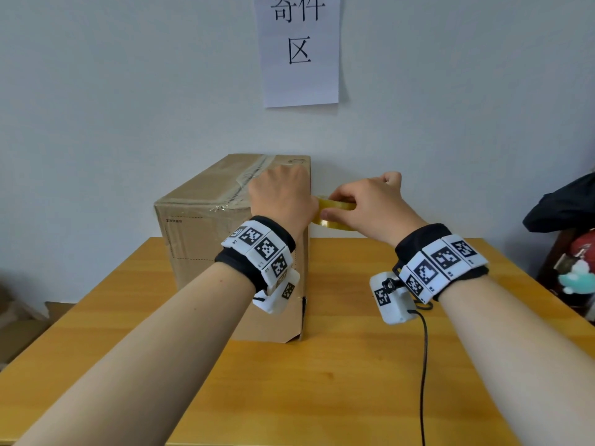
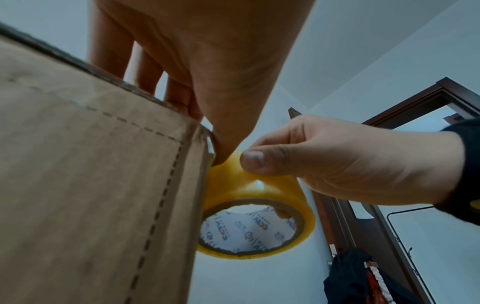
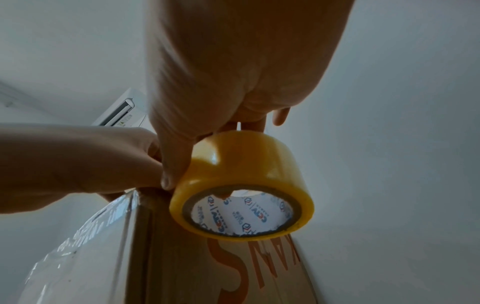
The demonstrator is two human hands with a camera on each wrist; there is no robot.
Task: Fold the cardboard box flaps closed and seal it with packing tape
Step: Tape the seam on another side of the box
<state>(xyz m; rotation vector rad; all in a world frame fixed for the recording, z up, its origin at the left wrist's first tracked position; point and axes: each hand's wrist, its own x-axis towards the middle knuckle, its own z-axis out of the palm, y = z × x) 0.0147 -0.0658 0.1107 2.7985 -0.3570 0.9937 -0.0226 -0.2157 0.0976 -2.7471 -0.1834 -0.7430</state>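
A brown cardboard box [image 1: 206, 239] stands on the wooden table [image 1: 354, 365] with its flaps closed and a strip of clear tape [image 1: 254, 175] along the top seam. My left hand [image 1: 283, 194] lies on the box's top right edge. Its fingers [image 2: 145, 67] reach straight over the top, and the thumb presses at the edge beside the roll. My right hand [image 1: 376, 204] grips a yellow roll of packing tape [image 1: 335, 206] just off the box's upper right side. The thumb [image 2: 254, 158] is on the roll's [image 2: 259, 189] outside and a fingertip sits inside the core [image 3: 244, 214].
A paper sign [image 1: 299, 49] hangs on the wall behind the box. Dark clothing [image 1: 560, 204] and a toy lie at the right edge. A black cable [image 1: 423, 365] trails across the table from my right wrist. Cardboard scraps [image 1: 19, 326] sit on the floor at left.
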